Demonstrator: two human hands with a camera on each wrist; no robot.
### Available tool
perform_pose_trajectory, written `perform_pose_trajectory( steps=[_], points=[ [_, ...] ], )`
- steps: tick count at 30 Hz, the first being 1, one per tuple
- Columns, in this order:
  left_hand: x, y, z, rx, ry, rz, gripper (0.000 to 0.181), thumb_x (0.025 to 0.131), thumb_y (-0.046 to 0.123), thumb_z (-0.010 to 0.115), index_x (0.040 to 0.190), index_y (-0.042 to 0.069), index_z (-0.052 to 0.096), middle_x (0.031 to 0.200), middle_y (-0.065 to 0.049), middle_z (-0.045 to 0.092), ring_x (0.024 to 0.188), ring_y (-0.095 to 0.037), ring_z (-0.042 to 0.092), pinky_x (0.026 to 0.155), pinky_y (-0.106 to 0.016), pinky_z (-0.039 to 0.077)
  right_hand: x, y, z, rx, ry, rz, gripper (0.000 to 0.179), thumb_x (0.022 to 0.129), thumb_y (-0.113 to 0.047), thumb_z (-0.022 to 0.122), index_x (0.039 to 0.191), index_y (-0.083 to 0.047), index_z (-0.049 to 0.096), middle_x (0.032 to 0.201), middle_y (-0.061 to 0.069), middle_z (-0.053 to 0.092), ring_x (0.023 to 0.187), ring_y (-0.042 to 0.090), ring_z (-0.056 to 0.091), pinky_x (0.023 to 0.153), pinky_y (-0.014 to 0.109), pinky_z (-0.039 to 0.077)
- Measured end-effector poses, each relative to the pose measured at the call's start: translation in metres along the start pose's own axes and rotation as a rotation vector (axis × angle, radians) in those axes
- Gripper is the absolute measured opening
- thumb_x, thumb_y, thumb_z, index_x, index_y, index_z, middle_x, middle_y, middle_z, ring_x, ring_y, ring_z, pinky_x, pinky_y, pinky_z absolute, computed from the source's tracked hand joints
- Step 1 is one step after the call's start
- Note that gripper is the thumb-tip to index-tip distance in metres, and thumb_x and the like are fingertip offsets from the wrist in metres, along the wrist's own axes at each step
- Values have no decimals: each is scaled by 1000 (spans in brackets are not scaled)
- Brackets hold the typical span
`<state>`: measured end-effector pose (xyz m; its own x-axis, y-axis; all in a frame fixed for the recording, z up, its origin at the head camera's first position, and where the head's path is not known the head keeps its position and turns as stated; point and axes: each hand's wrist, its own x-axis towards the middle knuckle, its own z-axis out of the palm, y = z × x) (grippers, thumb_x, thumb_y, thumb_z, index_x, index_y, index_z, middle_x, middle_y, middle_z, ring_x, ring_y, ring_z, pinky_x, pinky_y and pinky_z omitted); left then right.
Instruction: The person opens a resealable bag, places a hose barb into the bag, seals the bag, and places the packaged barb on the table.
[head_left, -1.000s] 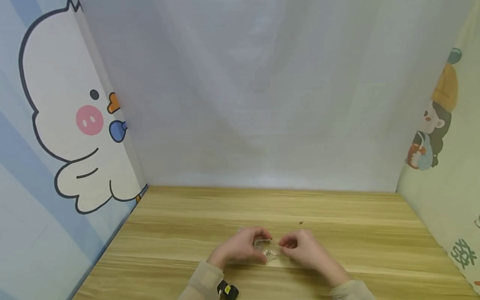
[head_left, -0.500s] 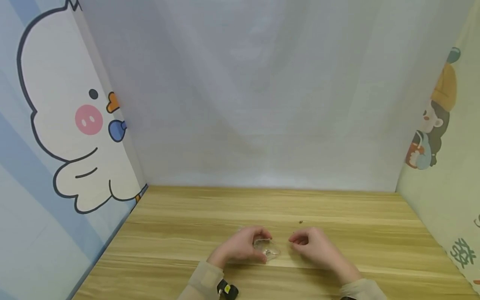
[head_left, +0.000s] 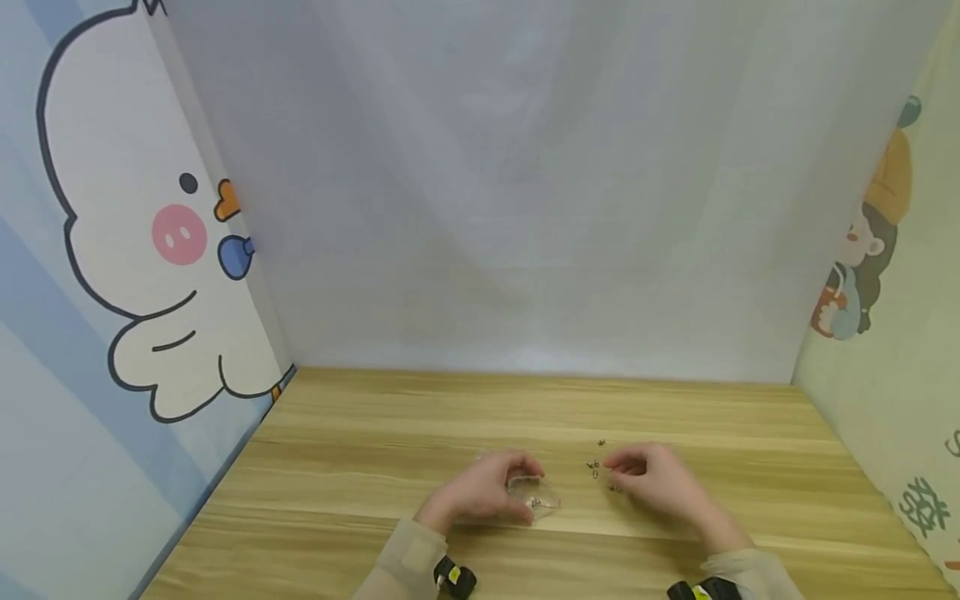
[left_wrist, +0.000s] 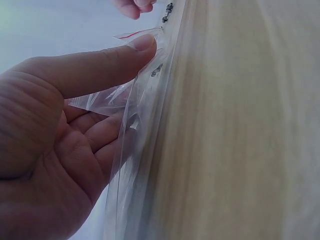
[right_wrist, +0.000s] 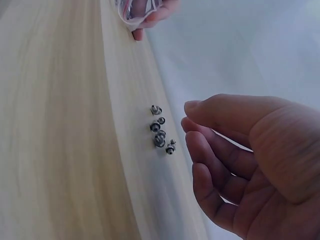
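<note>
My left hand (head_left: 483,490) grips a clear plastic zip bag (head_left: 546,493) with its mouth held apart toward the right. A red seal line (left_wrist: 134,35) shows on the bag in the left wrist view. Inside lies a small metal fastener (left_wrist: 156,71). My right hand (head_left: 660,482) hovers just right of a cluster of several small metal fasteners (right_wrist: 159,139), which look like screws with nuts or washers, on the table. Its thumb and fingers are loosely bent, with nothing visible between them. Part of the bag is hidden behind the left fingers.
One more small fastener (head_left: 602,442) lies farther back on the wooden table (head_left: 360,467). A white curtain (head_left: 540,208) hangs behind the table's far edge. Printed panels stand at the left and right sides. Each wrist carries a black camera (head_left: 456,577).
My right hand has moved away from the bag's mouth, rightward and slightly back, uncovering the fasteners on the table. The left hand keeps its hold on the bag in the same place.
</note>
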<state>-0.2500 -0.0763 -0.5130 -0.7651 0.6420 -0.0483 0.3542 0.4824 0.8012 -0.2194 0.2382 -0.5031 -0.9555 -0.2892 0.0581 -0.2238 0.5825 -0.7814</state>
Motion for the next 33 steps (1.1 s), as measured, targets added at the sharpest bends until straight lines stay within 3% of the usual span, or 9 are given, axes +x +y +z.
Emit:
perform_pose_trajectory(
  steps=[17,33],
  points=[
    [1,-3,0,0,1,15,55,76,11,96,125,18,71,129,12,70,124,-8,61,115,-36,44,-2,20,-12,-26,-102,-103,13,88,-4,81,101,-7,80,93,-2,76,82,7,68,75,25,59],
    [2,-2,1,37,4,10,54,77,12,96,125,19,71,127,13,70,122,-7,61,113,-35,45,-4,22,-10,-44,-108,-112,13,88,-5,83,100,-8,79,92,-4,74,79,4,65,71,25,56]
  ],
)
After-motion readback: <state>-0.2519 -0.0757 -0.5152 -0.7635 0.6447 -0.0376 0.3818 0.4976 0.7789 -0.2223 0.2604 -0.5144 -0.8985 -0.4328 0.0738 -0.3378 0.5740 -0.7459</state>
